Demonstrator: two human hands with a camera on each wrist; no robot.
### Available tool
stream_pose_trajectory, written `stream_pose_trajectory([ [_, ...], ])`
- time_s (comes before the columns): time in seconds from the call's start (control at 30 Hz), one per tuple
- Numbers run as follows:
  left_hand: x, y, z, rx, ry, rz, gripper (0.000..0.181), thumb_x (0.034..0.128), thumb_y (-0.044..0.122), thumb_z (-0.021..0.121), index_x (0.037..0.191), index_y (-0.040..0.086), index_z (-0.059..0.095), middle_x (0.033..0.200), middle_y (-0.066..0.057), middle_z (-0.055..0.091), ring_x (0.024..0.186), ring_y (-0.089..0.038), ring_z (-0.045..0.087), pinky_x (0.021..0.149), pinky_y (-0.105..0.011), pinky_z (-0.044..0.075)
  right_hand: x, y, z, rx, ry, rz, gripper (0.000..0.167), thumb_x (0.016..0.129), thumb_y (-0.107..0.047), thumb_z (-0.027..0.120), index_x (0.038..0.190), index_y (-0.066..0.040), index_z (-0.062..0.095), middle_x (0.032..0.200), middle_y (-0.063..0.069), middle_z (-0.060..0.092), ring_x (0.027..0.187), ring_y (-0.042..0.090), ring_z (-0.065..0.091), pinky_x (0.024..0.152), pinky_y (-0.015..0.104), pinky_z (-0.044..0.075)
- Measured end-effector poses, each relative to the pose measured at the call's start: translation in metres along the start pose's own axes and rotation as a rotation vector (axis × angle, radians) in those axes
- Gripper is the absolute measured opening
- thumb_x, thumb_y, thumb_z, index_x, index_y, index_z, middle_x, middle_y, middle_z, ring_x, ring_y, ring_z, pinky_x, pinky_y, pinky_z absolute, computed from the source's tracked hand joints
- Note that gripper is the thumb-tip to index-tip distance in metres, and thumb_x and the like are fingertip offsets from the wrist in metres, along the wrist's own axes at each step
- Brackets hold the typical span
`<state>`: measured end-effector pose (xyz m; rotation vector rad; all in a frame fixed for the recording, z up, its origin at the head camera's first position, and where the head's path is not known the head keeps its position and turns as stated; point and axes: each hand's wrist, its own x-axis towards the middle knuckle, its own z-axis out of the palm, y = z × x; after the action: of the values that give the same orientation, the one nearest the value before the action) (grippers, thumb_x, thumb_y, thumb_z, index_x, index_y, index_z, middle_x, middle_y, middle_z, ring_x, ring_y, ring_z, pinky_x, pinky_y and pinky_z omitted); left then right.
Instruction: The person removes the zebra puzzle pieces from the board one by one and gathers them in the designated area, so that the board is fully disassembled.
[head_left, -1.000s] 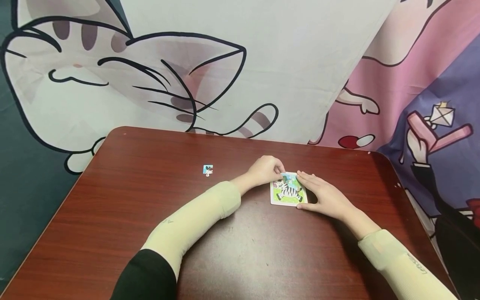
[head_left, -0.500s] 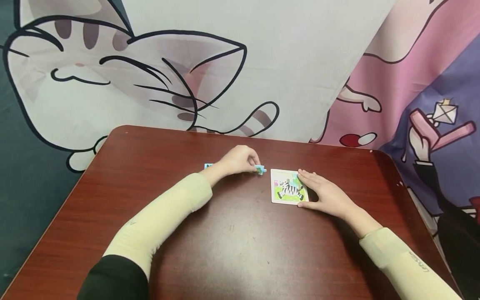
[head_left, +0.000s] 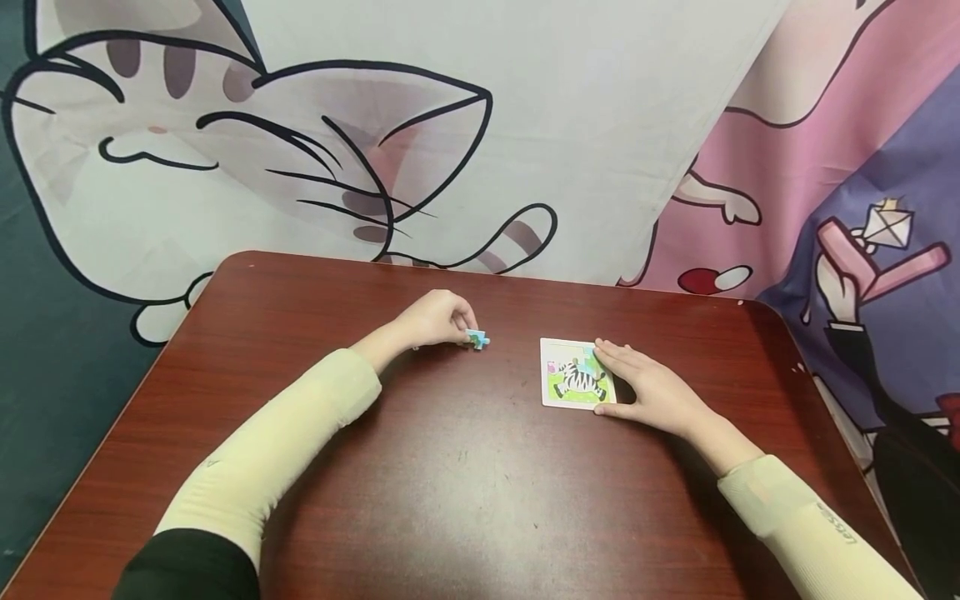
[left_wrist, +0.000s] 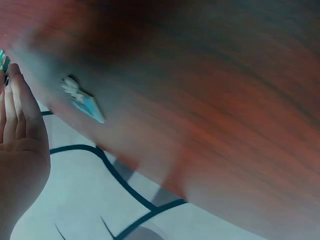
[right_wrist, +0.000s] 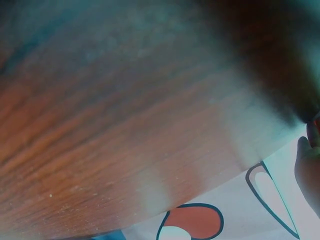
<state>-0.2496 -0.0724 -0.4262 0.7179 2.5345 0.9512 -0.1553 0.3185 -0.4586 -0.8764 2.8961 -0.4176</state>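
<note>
My left hand (head_left: 437,319) pinches a small blue and green jigsaw piece (head_left: 477,338) between thumb and fingers, left of the puzzle board and apart from it. The square board (head_left: 577,382) bears a zebra picture on green, with a pale bare area at its upper left. Along the board's right side rests my right hand (head_left: 651,390), fingers extended at the upper corner and thumb at the lower one. A second jigsaw piece (left_wrist: 82,100), blue with black and white, lies on the table in the left wrist view; my left wrist mostly covers it in the head view.
The brown wooden table (head_left: 480,483) has rounded far corners. Behind its far edge hangs a cloth (head_left: 600,125) printed with a cat and other cartoon figures. In the right wrist view, mostly blurred tabletop shows, with part of my right hand at the edge.
My left hand has lifted away from the board and moved left with the blue and green jigsaw piece. The board's upper left shows bare now. My right hand stays at the board.
</note>
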Motion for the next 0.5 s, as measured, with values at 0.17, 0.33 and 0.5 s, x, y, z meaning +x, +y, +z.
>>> stream_pose_trajectory([
  [0.17,-0.005,-0.012,-0.001,0.016,0.028,-0.027,0.006,0.0898,0.006,0.079,0.095,0.008,0.082,0.087,-0.006,0.080,0.077,-0.012,0.070,0.072,-0.022,0.053,0.000,0.000,0.000,-0.004,0.005,-0.004,0.097,0.084,-0.043,0.089,0.160,-0.003,0.044,0.167,0.016,0.044,0.154,0.037,0.044,0.127,0.055,0.032],
  [0.33,-0.007,-0.020,0.000,0.015,0.071,-0.046,0.006,0.0901,0.007,0.078,0.094,0.010,0.082,0.087,-0.005,0.080,0.071,-0.011,0.067,0.062,-0.021,0.051,0.000,0.001,0.000,-0.006,0.010,-0.006,0.097,0.084,-0.043,0.089,0.160,-0.003,0.044,0.167,0.016,0.044,0.154,0.037,0.044,0.128,0.052,0.031],
  [0.5,-0.008,-0.023,0.000,0.032,0.065,-0.057,0.006,0.0899,0.007,0.077,0.094,0.010,0.081,0.087,-0.004,0.079,0.070,-0.012,0.065,0.063,-0.022,0.050,0.000,0.001,0.001,-0.010,0.013,-0.015,0.097,0.084,-0.043,0.089,0.160,-0.003,0.044,0.167,0.016,0.045,0.153,0.037,0.045,0.127,0.053,0.032],
])
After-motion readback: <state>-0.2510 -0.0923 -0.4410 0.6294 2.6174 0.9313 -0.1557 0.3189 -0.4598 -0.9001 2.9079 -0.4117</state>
